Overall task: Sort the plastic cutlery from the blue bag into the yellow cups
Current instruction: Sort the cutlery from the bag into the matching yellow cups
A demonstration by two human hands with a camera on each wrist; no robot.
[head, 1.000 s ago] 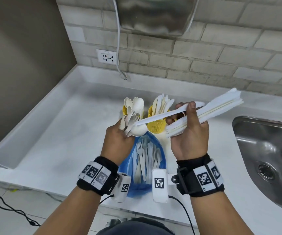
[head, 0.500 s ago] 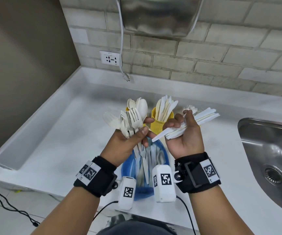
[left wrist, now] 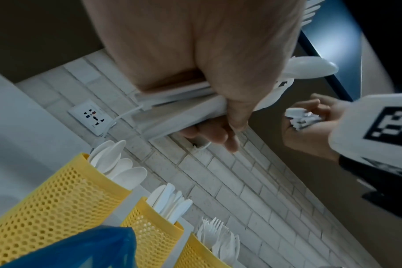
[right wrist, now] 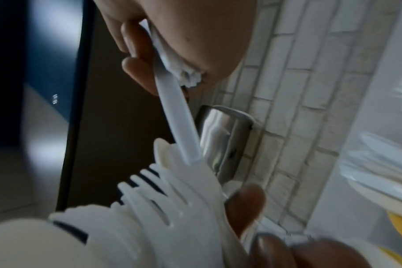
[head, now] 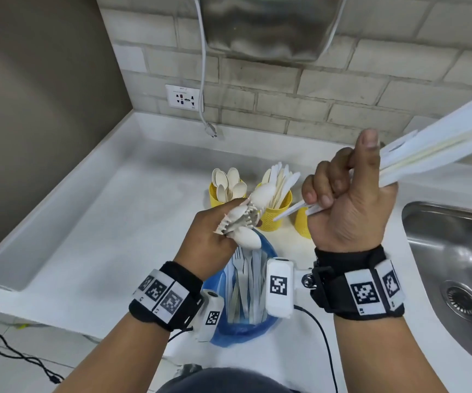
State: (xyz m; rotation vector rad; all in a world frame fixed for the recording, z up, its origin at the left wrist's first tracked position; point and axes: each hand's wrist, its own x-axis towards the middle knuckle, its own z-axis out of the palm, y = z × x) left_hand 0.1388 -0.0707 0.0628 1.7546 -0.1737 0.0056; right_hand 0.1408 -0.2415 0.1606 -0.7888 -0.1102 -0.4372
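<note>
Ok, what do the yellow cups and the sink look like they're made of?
The yellow cups look like matte moulded plastic: their walls are a regular mesh of small holes with a solid rim, though coated metal can't be ruled out. The sink looks like brushed stainless steel: grey, with soft streaky reflections and a metal drain strainer.

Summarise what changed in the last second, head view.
Right hand swung its bundle of white plastic knives up and right, away from the left hand. Left hand's mixed white spoons and forks tipped over toward the yellow mesh cups. Both grips, cups and blue plastic bag unchanged.
</note>
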